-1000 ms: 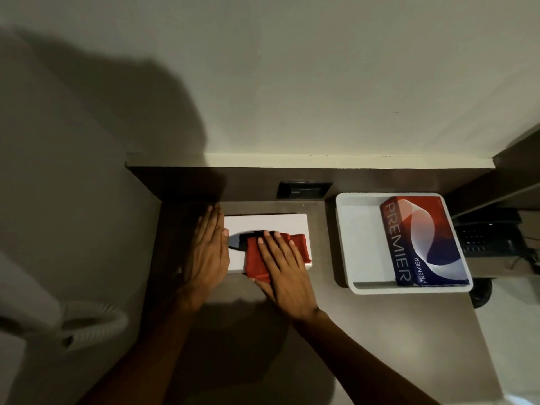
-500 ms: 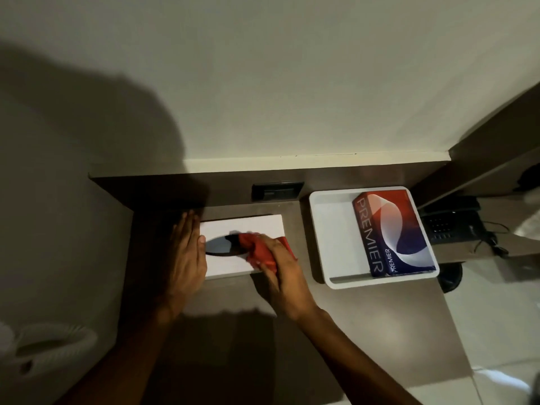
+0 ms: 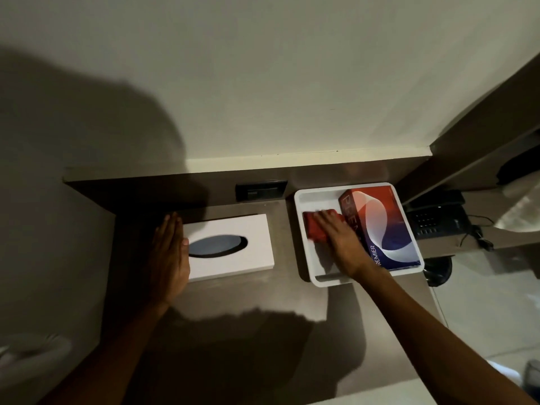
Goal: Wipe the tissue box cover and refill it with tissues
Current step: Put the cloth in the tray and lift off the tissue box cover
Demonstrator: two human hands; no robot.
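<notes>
The white tissue box cover [image 3: 251, 229] with a dark oval slot lies flat on the brown desk. My left hand [image 3: 169, 252] rests flat against its left end, fingers together. In the white tray [image 3: 309, 267] to the right, my right hand [image 3: 339, 244] presses a red cloth [image 3: 314, 229] onto the tray's floor. A red, white and blue "PREMIER" tissue pack [image 3: 382, 226] fills the tray's right half, touching my right hand.
A black socket plate [image 3: 261, 190] sits in the desk's back panel. A black telephone [image 3: 435, 220] with its cord stands on a lower shelf at right. A white coiled hose [image 3: 32, 355] shows at lower left. The wall rises behind the desk.
My right hand has carried the red cloth off the tissue box cover and rightward into the white tray. My left hand stays at the cover's left end. The view has shifted left.
</notes>
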